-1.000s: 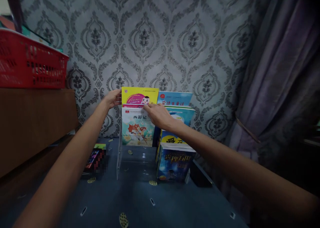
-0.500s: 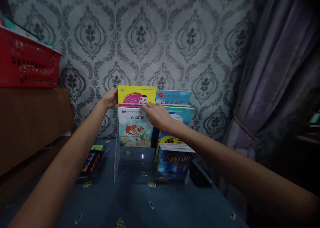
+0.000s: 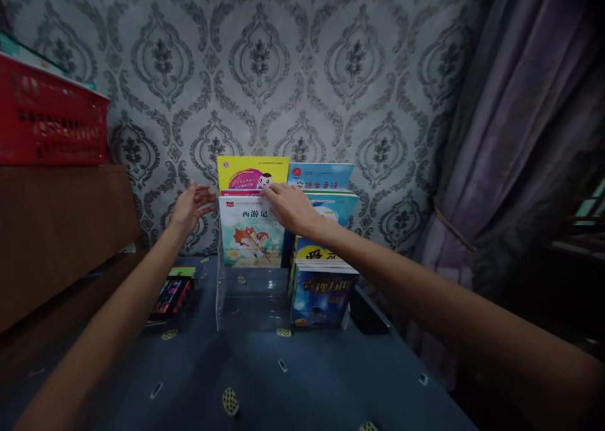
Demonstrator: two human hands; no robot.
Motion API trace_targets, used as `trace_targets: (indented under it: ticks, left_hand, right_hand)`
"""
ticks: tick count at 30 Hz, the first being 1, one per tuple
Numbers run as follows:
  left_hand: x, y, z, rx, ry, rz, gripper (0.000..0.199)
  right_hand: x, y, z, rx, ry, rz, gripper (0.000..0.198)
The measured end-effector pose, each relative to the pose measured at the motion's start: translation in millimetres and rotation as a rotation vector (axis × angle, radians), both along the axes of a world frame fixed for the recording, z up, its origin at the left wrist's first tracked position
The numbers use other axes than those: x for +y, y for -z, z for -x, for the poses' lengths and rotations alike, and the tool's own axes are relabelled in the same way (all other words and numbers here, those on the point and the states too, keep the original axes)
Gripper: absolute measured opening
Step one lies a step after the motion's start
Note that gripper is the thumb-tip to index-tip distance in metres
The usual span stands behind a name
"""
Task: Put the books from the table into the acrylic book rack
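A clear stepped book stand holds children's books in two columns. My right hand pinches the top right corner of a white and teal book in the left column. A pink-edged book shows as a thin strip just behind it, and a yellow book rises at the back. My left hand is open beside the stand's left side, fingers apart, touching nothing. In the right column are a light blue book, a teal book and dark blue books at the front.
A red basket sits on a brown cabinet at the left. Dark books lie on the blue cloth left of the stand. A dark flat object is to its right. Behind are a patterned wall and a purple curtain.
My left hand has let go of the yellow book's left edge and moved left, its fingers opening. My right hand stays at the white and teal book's top corner. The view has shifted slightly.
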State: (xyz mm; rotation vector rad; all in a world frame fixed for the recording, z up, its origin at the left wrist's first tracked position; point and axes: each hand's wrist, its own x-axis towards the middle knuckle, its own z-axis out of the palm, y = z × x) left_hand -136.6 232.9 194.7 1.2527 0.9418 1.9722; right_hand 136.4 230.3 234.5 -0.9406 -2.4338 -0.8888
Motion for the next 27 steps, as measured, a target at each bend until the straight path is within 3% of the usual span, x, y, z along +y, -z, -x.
trace_targets:
  ticks: [4, 9, 17, 23, 27]
  left_hand:
    - [-17, 31.1, -10, 0.232, -0.116, -0.039, 0.062]
    - [-26, 52.2, -25, 0.583, -0.309, -0.105, 0.047]
    - [-15, 50.8, -22, 0.777, -0.421, -0.053, 0.034]
    - [-7, 52.1, -21, 0.884, -0.352, 0.08, 0.048]
    - [-5, 53.7, -24, 0.922, -0.42, 0.11, 0.055]
  right_hand:
    - [2, 2, -3, 0.083, 0.016, -0.071, 0.039]
    - [12, 5, -6, 0.092, 0.028, -0.105, 0.037]
    - [25, 6, -6, 0.115, 0.009, -0.112, 0.032]
    - [37, 9, -9, 0.148, -0.071, -0.145, 0.027]
    - [45, 13, -11, 0.18, -0.112, -0.152, 0.029]
